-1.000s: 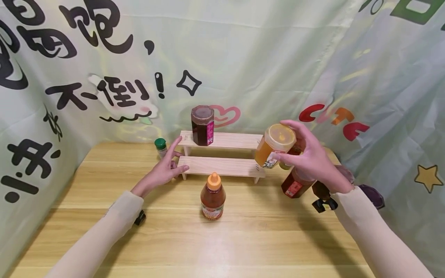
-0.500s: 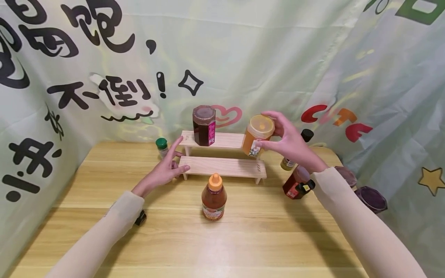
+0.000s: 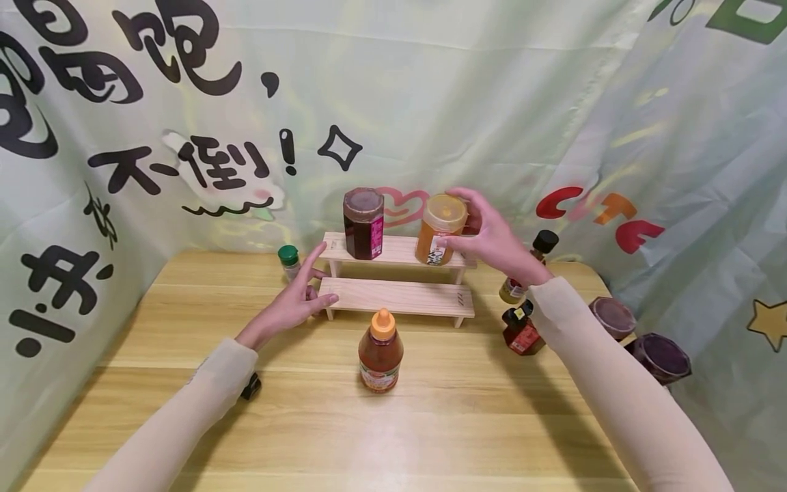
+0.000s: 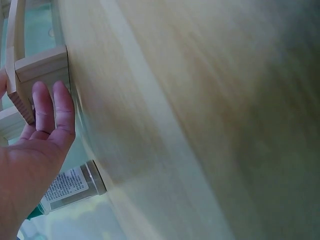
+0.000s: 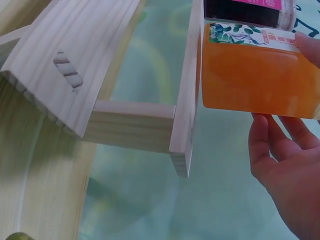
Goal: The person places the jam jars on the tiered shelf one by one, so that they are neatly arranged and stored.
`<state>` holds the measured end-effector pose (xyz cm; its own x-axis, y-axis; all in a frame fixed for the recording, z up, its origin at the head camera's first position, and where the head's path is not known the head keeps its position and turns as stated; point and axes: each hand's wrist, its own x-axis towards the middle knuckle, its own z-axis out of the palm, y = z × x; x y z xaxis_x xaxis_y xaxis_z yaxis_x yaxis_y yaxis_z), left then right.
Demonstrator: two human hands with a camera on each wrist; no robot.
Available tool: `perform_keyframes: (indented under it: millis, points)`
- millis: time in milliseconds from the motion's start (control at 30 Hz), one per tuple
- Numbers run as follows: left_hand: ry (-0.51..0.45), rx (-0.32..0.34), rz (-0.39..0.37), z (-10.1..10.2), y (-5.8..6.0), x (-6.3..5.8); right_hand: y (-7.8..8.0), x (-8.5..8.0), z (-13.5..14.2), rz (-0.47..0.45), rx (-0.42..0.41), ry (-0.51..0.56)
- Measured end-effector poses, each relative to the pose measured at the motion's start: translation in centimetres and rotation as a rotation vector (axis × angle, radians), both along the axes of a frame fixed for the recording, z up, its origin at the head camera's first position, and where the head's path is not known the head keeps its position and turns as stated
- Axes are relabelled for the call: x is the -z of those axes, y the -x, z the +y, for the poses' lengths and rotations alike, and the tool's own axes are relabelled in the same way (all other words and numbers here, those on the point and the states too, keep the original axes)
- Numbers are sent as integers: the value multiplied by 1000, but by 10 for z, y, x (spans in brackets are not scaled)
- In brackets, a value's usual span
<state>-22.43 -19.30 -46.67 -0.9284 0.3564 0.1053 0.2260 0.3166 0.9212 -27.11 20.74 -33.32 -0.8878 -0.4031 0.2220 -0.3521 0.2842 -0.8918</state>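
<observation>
My right hand (image 3: 488, 236) holds a jar of amber honey (image 3: 432, 239) with a yellowish lid, thumb near its label and fingers on the far side. The jar is upright at the right part of the upper shelf of a two-step wooden rack (image 3: 393, 295). In the right wrist view its base meets the shelf or is very close; contact is hard to tell. A dark jar (image 3: 363, 229) with a pink label stands left of it. At the rack's left end, my left hand (image 3: 289, 301) touches the upper shelf with an outstretched index finger and the lower shelf with its thumb.
An orange-capped squeeze bottle (image 3: 380, 355) stands before the rack. A green-capped shaker (image 3: 289, 260) is beside my left hand. Past my right forearm are a black-capped bottle (image 3: 545, 241), a red-labelled jar (image 3: 524, 338) and two dark-lidded jars (image 3: 660, 355). A printed curtain (image 3: 492, 102) hangs behind.
My right hand has carried the honey jar left from the table's right side to the upper shelf, and the jar has gone from tilted to upright. My left hand stays at the rack.
</observation>
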Motion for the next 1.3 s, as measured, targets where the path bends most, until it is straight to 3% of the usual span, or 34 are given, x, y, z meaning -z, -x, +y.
perform_keyframes:
  millis: [500, 867, 1033, 1300]
  points:
    - [-10, 11, -4, 0, 1, 2, 12, 5, -7, -30, -14, 7]
    - [-6, 2, -4, 1, -1, 0, 8, 3, -6, -66, -22, -21]
    - [0, -1, 3, 1, 0, 1, -3, 2, -1, -68, 9, -53]
    - [-7, 24, 0, -1, -1, 1, -37, -3, 20, -39, 108, -70]
